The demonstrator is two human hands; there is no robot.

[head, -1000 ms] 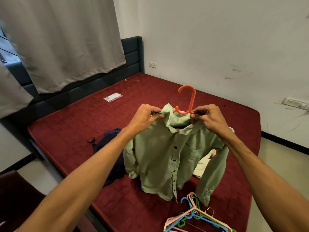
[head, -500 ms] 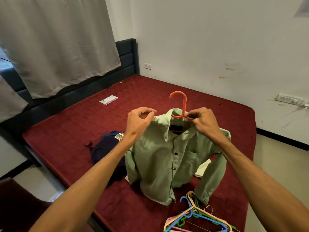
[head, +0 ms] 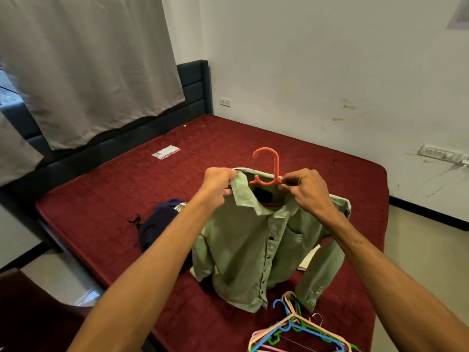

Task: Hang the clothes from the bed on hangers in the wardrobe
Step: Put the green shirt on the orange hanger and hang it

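Above the bed (head: 101, 199), the green shirt (head: 248, 245) hangs on an orange hanger (head: 272, 168). The left hand (head: 218, 184) pinches the collar and the right hand (head: 307, 191) pinches the hanger's base. Best to seat both shoulders evenly before carrying.

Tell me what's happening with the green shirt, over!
Left hand pinches green shirt collar. Right hand pinches shirt at orange hanger. Hem near spare hangers on bed.

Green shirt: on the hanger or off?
On. Hook of the orange hanger rises from the collar of the green shirt; left hand and right hand grip the collar.
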